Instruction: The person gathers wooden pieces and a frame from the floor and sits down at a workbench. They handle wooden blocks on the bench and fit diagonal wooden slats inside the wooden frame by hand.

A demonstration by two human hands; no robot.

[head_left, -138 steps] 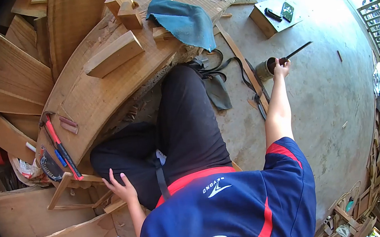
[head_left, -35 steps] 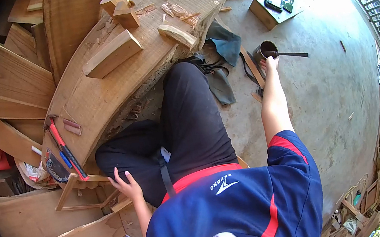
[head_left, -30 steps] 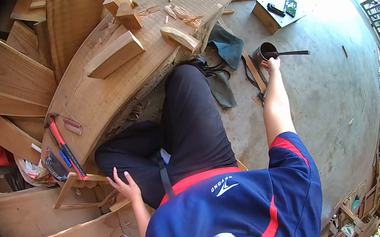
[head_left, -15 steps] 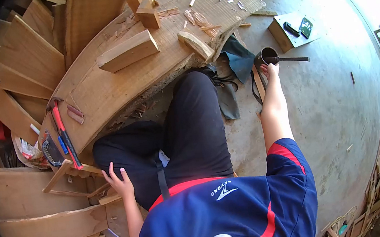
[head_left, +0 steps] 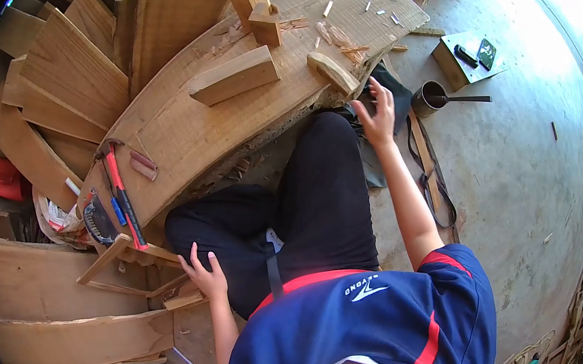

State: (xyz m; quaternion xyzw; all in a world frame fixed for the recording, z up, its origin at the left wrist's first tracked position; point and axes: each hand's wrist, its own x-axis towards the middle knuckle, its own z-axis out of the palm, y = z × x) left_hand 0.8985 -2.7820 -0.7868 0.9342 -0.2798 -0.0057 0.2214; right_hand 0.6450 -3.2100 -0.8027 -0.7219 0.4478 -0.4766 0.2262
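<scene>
My left hand [head_left: 205, 273] rests on my left thigh with its fingers spread, holding nothing. My right hand [head_left: 377, 117] is in the air beside my right knee, near the right end of the thick wooden bench slab [head_left: 177, 149]. Its thumb and fingers are apart, with nothing between them. To its right on the floor stands a dark cup [head_left: 430, 99] with a long dark stick [head_left: 468, 98] leaning out of it. A curved wood piece [head_left: 333, 73] lies at the slab's edge close to my right fingertips.
A squared wood block [head_left: 233, 77], notched wood pieces [head_left: 265, 25] and shavings lie on the slab. A red-and-black hammer [head_left: 123, 197] is at its left end. Boards [head_left: 71, 71] stack behind. A box [head_left: 463, 60] with dark items sits on the floor, near a dark strap [head_left: 442, 195].
My right hand has left the cup and moved left toward the slab's edge, its fingers now apart. The cup stays on the floor. My left hand remains on the thigh; the view has shifted slightly.
</scene>
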